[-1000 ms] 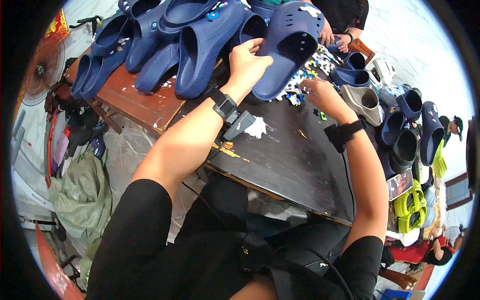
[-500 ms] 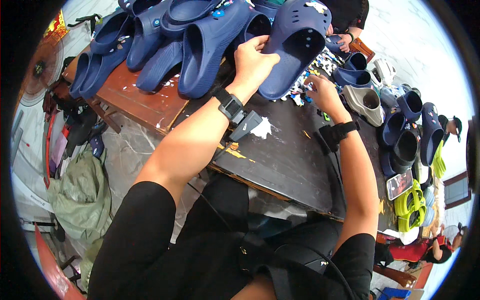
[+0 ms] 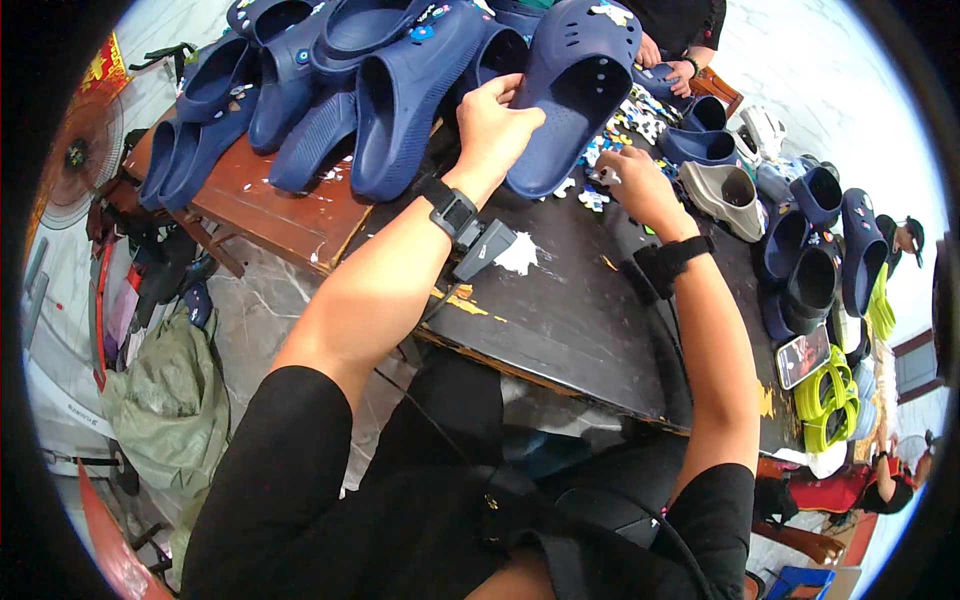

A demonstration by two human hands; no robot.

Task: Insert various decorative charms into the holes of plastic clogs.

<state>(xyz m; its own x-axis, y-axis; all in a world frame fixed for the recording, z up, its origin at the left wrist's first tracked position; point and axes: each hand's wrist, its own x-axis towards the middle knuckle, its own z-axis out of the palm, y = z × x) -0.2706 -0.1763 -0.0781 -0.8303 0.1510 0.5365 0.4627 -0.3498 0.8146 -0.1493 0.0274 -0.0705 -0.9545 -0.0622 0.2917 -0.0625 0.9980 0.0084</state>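
1. Navy clogs point(image 3: 300, 95) crowd the counter's point(image 3: 560, 310) far left corner.
2. The left hand point(image 3: 495, 125) closes its fingers on the edge of a navy clog point(image 3: 585, 85) tilted up at the far edge.
3. The right hand point(image 3: 632, 185) rests among small charms point(image 3: 625, 125) near the far edge, fingers curled; what it pinches, I cannot tell.
4. A grey clog point(image 3: 725, 195) and dark ones line the right edge.
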